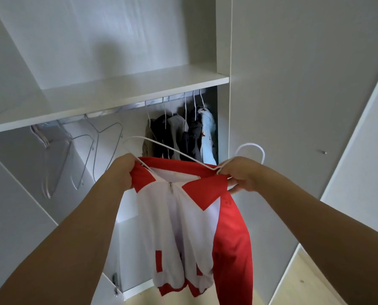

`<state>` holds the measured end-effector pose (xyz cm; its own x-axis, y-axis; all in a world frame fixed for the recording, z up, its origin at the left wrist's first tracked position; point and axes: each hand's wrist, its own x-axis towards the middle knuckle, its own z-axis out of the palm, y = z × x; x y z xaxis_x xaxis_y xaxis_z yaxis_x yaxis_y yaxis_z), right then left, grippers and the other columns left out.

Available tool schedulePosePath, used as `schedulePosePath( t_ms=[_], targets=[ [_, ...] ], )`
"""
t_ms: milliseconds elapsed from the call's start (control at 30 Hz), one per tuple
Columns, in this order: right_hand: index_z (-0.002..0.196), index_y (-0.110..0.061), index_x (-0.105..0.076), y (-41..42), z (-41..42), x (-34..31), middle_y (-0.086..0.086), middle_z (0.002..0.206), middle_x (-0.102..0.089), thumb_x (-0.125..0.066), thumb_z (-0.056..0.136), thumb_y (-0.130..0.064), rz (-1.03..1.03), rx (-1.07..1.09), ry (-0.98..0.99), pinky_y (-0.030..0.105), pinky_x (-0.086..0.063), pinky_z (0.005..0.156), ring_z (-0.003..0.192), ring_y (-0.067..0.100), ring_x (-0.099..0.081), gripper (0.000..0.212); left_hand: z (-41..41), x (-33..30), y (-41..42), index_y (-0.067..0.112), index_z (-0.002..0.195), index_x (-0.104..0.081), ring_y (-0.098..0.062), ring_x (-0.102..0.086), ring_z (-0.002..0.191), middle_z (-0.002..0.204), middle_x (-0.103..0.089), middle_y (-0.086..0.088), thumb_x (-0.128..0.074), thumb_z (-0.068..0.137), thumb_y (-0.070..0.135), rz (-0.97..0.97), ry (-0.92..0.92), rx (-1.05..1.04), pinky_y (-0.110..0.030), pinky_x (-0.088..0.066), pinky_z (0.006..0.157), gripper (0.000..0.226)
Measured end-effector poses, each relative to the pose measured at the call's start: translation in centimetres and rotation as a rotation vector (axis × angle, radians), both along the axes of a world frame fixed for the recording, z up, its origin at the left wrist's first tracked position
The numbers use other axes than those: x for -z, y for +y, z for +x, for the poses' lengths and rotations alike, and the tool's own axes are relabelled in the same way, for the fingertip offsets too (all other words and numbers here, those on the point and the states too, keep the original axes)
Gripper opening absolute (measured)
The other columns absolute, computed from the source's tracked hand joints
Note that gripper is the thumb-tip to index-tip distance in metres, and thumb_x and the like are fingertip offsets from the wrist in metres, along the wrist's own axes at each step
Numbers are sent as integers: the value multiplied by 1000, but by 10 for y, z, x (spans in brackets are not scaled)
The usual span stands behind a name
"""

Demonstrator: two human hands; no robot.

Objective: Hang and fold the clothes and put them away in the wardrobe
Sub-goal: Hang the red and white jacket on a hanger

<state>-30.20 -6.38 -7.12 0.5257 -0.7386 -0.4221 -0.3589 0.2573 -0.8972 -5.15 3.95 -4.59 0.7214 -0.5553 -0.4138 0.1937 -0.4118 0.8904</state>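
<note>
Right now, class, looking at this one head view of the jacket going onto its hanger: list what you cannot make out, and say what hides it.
- Left hand fingers: hidden behind the jacket collar.
- Hanger: its lower part is inside the jacket.
- Jacket's red sleeve: cut off by the bottom edge.
- Rail: mostly hidden under the shelf.
- Hung clothes: lower halves hidden by jacket and hands; dark ones blend together.
- Right hand fingertips: curled under, out of sight.

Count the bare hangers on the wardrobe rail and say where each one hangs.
3 clearly: bare wire hangers on the rail's left part, at far left, beside it, and rightmost. Overlapping wires at far left may hide another. The white hanger in the hands isn't counted.
</note>
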Motion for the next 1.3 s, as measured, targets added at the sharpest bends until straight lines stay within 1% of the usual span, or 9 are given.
schedulePosePath(
  t_ms=[100, 233, 467, 600, 700, 800, 900, 1033, 1300],
  targets=[
    [78, -12, -62, 5, 12, 3, 8, 80, -57, -39, 90, 5, 153, 189, -159, 35, -48, 64, 64, 21, -53, 31, 1, 8, -2, 12, 89, -57, -25, -58, 70, 84, -59, -10, -45, 90, 12, -28, 64, -67, -38, -52, 64, 12],
    [94, -12, -70, 8, 4, 4, 15, 94, -69, -22, 83, 16, 231, -27, -349, 38, -54, 82, 78, 27, -66, 57, 1, 9, -7, 12, 91, -58, -24, -59, 69, 81, -60, -9, -44, 89, 11, -40, 111, -92, -39, -55, 74, 15],
    [90, -8, -77, 16, -9, 11, 17, 96, -71, -22, 83, 16, 223, -156, -481, 36, -57, 80, 82, 27, -70, 60, -3, 11, -13, 12, 83, -57, -23, -59, 67, 78, -60, -9, -42, 93, 12, -99, 162, -105, -39, -54, 68, 18],
    [99, -10, -72, 12, -15, 21, 19, 103, -63, -42, 92, 7, 17, -95, -325, 35, -55, 77, 81, 28, -62, 35, 4, 16, -15, 15, 103, -63, -24, -62, 73, 84, -64, -7, -42, 92, 16, -141, 171, -154, -38, -55, 69, 23],
    [113, -16, -65, 19, -14, 25, 16, 113, -58, -37, 78, 18, 72, -258, -302, 26, -55, 73, 90, 25, -57, 57, 2, 22, -19, 16, 103, -60, -21, -61, 75, 82, -61, -5, -43, 93, 17, -149, 166, -188, -37, -55, 74, 19],
    [120, -24, -63, 34, -5, 25, 8, 118, -64, -58, 88, -17, 60, -361, -344, 29, -53, 89, 102, 25, -61, 33, -8, 25, -24, 14, 98, -60, -24, -61, 86, 82, -60, -6, -42, 93, 18, -143, 141, -181, -40, -54, 85, 18],
    [91, -22, -75, 36, 3, 24, 8, 101, -72, -62, 80, -52, -46, -71, -308, 31, -55, 79, 82, 23, -65, 35, -12, 26, -22, 14, 92, -60, -27, -61, 88, 83, -61, -9, -39, 92, 15, -112, 105, -107, -42, -52, 90, 21],
    [66, -16, -64, 26, -4, 24, 10, 81, -57, -59, 91, -37, -296, -88, -186, 21, -38, 56, 66, 22, -46, 33, -2, 26, -12, 15, 88, -63, -29, -63, 88, 88, -65, -11, -47, 86, 13, -73, 120, -43, -42, -54, 85, 16],
    [67, -9, -59, -1, -10, 7, 12, 86, -49, -56, 93, -37, -548, -224, 74, 31, -33, 75, 78, 20, -43, 39, 17, 12, -3, 13, 89, -62, -26, -62, 75, 87, -65, -12, -50, 83, 5, -196, 160, 0, -35, -52, 57, 16]
  ],
)
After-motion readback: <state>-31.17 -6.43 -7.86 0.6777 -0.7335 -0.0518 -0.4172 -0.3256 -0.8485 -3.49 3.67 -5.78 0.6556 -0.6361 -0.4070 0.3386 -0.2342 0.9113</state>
